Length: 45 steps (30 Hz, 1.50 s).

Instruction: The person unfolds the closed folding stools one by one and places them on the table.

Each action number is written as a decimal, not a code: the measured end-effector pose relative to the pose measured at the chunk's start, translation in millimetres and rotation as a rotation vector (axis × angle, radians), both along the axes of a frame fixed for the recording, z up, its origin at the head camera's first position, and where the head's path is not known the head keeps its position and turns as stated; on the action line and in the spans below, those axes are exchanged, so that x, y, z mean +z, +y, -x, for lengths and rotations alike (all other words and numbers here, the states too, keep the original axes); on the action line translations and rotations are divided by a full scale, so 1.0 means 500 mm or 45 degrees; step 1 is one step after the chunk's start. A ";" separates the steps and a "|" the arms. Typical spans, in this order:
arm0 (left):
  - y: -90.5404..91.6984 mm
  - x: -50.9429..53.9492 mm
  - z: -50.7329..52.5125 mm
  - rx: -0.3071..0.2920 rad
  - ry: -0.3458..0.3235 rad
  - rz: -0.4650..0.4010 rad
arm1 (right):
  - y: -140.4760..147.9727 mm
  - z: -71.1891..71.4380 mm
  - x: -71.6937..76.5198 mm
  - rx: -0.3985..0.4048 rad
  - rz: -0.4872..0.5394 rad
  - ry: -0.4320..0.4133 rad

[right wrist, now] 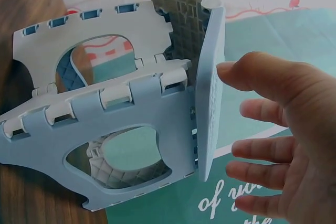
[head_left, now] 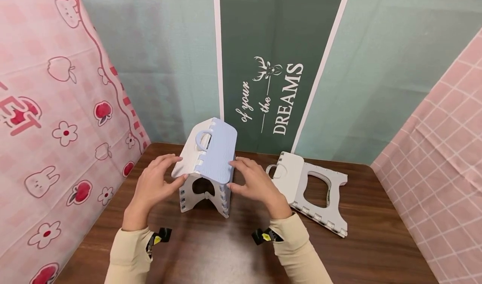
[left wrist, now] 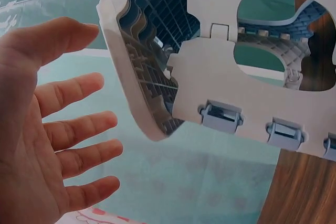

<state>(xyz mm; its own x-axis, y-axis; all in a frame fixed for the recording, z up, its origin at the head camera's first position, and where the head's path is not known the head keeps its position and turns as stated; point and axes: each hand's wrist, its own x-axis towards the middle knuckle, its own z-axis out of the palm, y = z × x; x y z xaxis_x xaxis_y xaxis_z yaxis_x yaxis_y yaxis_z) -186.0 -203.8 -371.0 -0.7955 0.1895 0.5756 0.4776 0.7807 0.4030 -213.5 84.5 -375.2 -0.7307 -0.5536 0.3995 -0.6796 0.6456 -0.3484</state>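
A white and blue folding step stool (head_left: 216, 150) stands on its legs, its two top panels sloping down from a raised middle where a small loop handle sits. My left hand (head_left: 156, 183) is at the white panel's side, fingers spread and loosely extended. In the left wrist view, a small gap separates the left thumb from the panel edge (left wrist: 123, 72). On the blue panel's side is my right hand (head_left: 256, 179), also with loose, spread fingers. The right wrist view has its thumb tip at the blue panel (right wrist: 210, 93); whether it touches I cannot tell.
A second folding stool (head_left: 290, 177), white and light grey, lies on its side on the brown wooden table (head_left: 361, 217) to the right. A green printed cloth (head_left: 177, 66) hangs behind. Pink patterned cloths hang left and right.
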 end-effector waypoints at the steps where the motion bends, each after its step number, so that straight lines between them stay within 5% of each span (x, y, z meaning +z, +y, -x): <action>1: 0.003 0.001 0.002 -0.004 0.000 0.001 | -0.002 0.002 0.002 0.003 -0.001 0.008; 15: 0.047 0.014 0.021 -0.036 -0.122 -0.007 | -0.045 0.032 0.011 0.106 -0.018 0.076; 25: 0.058 0.002 0.027 -0.089 -0.214 -0.005 | -0.065 0.049 -0.014 0.116 0.041 0.004; 36: 0.060 0.000 0.031 -0.092 -0.248 0.028 | -0.068 0.057 -0.026 0.123 0.101 0.100; 45: 0.061 0.000 0.030 -0.093 -0.193 0.054 | -0.073 0.063 -0.021 0.121 0.077 0.132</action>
